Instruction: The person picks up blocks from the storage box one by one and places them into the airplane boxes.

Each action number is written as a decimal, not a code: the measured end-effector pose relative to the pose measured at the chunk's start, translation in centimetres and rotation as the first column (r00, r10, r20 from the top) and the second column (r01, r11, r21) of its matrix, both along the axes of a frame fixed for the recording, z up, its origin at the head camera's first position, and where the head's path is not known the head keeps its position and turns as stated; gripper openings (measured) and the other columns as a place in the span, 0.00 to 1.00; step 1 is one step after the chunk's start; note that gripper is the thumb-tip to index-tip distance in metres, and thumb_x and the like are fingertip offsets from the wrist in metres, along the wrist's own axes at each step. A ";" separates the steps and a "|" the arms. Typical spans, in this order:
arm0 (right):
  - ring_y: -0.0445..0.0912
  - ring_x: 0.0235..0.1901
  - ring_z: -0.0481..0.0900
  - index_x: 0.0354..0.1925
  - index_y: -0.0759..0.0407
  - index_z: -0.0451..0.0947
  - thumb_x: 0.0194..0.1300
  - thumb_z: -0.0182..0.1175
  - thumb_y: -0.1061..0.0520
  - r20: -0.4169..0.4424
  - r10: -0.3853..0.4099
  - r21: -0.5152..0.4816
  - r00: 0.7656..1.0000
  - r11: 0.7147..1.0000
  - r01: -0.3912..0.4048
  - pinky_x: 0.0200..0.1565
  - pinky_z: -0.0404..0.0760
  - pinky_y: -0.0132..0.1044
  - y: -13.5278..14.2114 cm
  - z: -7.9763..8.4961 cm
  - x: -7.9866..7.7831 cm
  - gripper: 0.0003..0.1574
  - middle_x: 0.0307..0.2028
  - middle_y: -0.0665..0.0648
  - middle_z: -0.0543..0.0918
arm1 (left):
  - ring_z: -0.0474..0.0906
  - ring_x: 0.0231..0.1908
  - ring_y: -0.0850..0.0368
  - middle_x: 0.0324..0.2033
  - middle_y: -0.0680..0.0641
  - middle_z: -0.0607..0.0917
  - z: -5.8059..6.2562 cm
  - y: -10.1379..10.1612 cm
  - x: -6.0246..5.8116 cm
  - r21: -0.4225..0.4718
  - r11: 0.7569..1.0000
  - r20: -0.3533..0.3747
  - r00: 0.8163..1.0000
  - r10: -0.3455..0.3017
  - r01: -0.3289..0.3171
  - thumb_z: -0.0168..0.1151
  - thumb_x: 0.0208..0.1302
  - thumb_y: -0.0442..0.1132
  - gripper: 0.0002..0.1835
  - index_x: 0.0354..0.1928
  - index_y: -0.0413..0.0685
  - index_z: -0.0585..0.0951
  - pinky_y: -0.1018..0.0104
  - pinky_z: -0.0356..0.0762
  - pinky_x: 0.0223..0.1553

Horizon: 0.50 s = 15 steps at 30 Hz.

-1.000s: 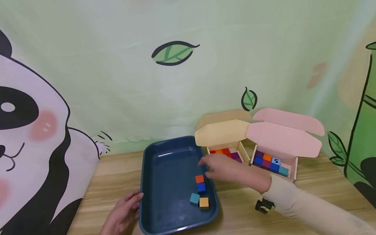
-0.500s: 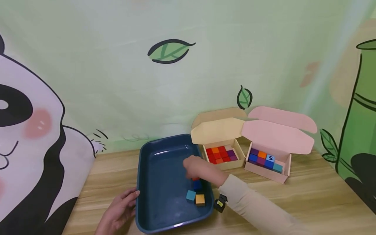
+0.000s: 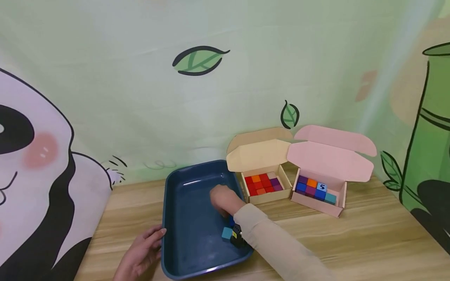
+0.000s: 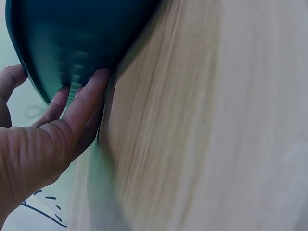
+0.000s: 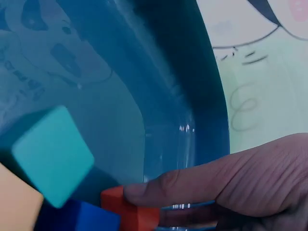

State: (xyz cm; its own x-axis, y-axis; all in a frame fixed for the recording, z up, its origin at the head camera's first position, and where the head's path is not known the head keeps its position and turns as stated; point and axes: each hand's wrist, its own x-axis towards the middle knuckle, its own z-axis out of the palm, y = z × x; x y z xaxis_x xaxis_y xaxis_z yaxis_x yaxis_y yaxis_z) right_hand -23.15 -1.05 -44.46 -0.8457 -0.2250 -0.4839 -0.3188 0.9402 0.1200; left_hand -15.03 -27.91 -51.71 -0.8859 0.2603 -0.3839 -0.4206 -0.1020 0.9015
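Note:
A dark blue tray point(image 3: 190, 218) stands on the wooden table. My left hand point(image 3: 144, 249) touches its left outer wall; in the left wrist view the fingers point(image 4: 86, 103) lie against that wall, none hooked inside. My right hand point(image 3: 225, 200) reaches down into the tray, and in the right wrist view it pinches an orange-red cube point(image 5: 115, 204) between thumb and finger. Close by lie a blue cube point(image 5: 82, 217), a teal cube point(image 5: 55, 154) and a light wood-coloured cube point(image 5: 17, 202). The orange-red and wood-coloured cubes are hidden in the head view.
Right of the tray, a cream box point(image 3: 270, 200) with its lid up holds several red, orange and purple cubes. Beside it a lidded pink box point(image 3: 316, 207), also open, holds several blue, purple, orange and teal cubes, one marked 5. A printed cloth point(image 3: 140, 97) hangs behind.
My right hand has come from beside the cream box leftward and down into the tray, onto the orange-red cube. The left hand stays at the tray's side. The view has shifted slightly.

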 end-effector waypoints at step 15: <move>0.45 0.39 0.80 0.37 0.57 0.89 0.47 0.83 0.53 -0.085 0.051 0.010 0.995 0.999 -0.051 0.45 0.83 0.35 -0.3 -0.6 -1.4 0.19 0.40 0.53 0.83 | 0.84 0.46 0.57 0.46 0.46 0.87 0.2 -0.1 0.0 -0.077 0.997 0.015 1.000 0.015 -0.014 0.58 0.76 0.45 0.39 0.75 0.31 0.52 0.56 0.82 0.49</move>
State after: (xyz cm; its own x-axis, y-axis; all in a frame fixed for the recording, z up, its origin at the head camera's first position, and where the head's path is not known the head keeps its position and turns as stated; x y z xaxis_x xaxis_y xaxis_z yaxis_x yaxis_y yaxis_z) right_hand -24.53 -1.33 -45.08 -0.8714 -0.2655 -0.4124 -0.3546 0.9219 0.1558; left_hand -15.02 -28.03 -51.56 -0.8831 0.2166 -0.4163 -0.4339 -0.0389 0.9001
